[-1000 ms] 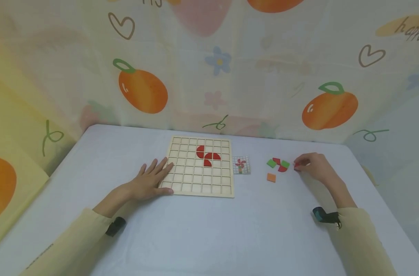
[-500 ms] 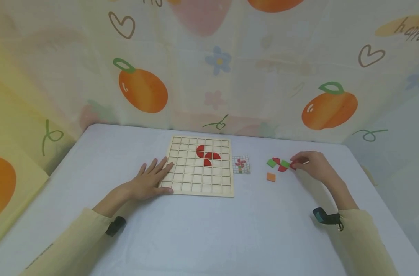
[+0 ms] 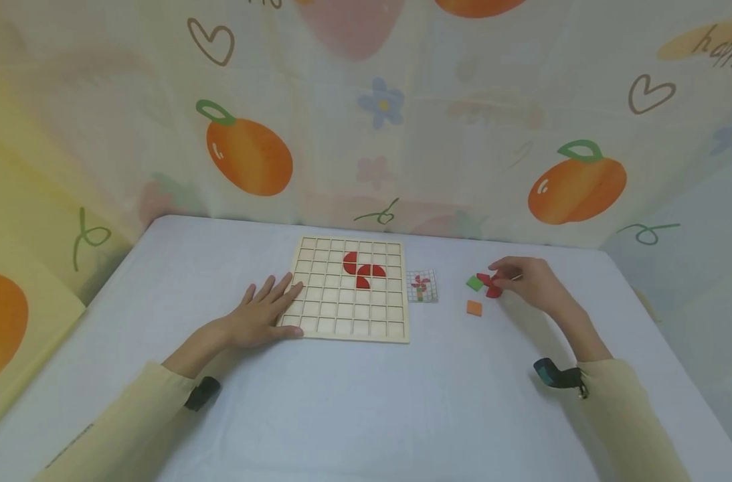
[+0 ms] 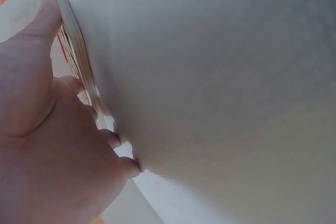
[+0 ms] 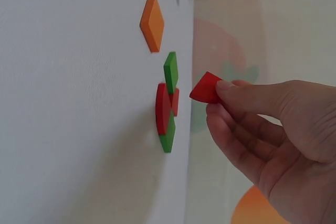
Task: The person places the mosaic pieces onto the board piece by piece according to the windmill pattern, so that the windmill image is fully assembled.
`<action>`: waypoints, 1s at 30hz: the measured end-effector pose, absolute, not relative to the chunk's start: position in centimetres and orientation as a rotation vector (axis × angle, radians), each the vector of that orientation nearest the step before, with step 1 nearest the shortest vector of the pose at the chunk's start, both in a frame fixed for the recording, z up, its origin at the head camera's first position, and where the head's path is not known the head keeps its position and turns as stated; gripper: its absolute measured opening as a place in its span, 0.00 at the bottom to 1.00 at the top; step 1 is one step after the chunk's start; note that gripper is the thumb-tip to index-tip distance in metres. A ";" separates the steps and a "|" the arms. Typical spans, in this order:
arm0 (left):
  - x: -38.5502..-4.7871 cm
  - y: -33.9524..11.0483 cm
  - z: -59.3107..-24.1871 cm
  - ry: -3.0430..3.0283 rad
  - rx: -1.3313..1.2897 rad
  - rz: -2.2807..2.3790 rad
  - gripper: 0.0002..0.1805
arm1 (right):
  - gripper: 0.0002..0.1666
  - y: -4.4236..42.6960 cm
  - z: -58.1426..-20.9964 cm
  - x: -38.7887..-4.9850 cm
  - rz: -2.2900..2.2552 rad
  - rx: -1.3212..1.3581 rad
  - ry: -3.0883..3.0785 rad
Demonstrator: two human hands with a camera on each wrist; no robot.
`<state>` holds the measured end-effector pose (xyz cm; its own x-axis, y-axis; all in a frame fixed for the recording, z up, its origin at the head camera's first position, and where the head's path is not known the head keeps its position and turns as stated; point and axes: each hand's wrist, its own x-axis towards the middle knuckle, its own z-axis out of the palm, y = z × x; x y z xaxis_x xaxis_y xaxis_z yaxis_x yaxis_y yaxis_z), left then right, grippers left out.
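My left hand (image 3: 256, 318) lies spread on the left edge of a wooden grid board (image 3: 342, 311), fingertips and thumb touching its frame. Several red quarter-circle pieces (image 3: 350, 264) sit in cells in the board's upper middle. At the right, my right hand (image 3: 531, 284) pinches a red quarter-circle piece (image 5: 206, 88) between thumb and fingers, above the table. Below it on the cloth lie a green square (image 5: 171, 72), a second green square (image 5: 167, 139), a red piece (image 5: 163, 109) and another red piece (image 5: 175, 102). In the head view one green square is hidden behind the right hand.
A small pattern card (image 3: 422, 286) showing a red pinwheel flower lies against the board's right side. An orange square (image 3: 474, 308) rests on the white tablecloth (image 3: 366, 408) near the loose pieces. A printed curtain (image 3: 462, 134) hangs behind the table.
My right hand has moved left with the red quarter-circle piece, over the loose pieces, and now covers one green square in the head view. The left hand has stayed on the board.
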<state>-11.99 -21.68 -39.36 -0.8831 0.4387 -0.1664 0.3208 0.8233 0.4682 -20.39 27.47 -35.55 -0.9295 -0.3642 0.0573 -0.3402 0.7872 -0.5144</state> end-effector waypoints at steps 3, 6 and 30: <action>-12.1 -21.8 -39.5 2.740 0.583 0.637 0.50 | 0.13 26.7 -35.4 -20.5 -0.844 -0.582 2.903; -12.2 -21.7 -39.5 2.741 0.591 0.649 0.50 | 0.11 26.1 -35.3 -20.7 -0.852 -0.585 2.873; -12.3 -22.0 -40.0 2.735 0.583 0.629 0.52 | 0.09 19.3 -36.2 -21.0 -0.959 -0.692 2.803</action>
<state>-12.33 -22.00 -40.05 -0.8814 0.4403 -0.1714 0.3211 0.8243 0.4662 -21.00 19.30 -36.21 -0.8920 -0.4491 0.0519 -0.3868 0.6986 -0.6019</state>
